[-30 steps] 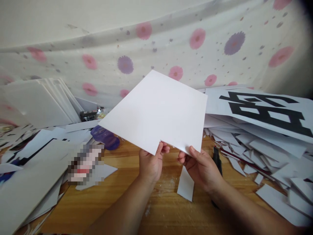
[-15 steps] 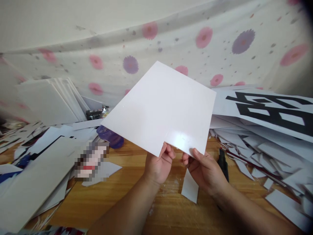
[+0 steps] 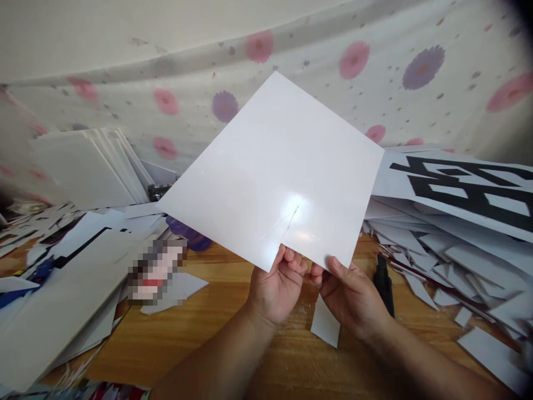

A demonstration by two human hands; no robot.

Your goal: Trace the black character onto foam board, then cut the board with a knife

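A glossy white board (image 3: pixel 266 166) is held up, tilted, above the wooden table (image 3: pixel 225 278). A thin line runs up its face from a notch in the lower edge. My left hand (image 3: pixel 277 283) grips the board at that notch, fingers curled behind it. Closed on the lower edge to the right is my right hand (image 3: pixel 352 294), its thumb on the front face. Below the hands a small white offcut (image 3: pixel 326 322) lies on the table. The black knife-like tool (image 3: pixel 383 286) beside my right forearm is partly hidden.
White scraps (image 3: pixel 441 266) pile up at right under a sheet with black lettering (image 3: pixel 462 183). Large white boards (image 3: pixel 54 305) lie at left, and more panels (image 3: pixel 91 166) lean on the wall. A purple object (image 3: pixel 189 233) sits behind the held board.
The board has risen slightly and tilted more upright, its top corner now higher. A crack-like line shows on its face above the notch. Both hands keep their hold.
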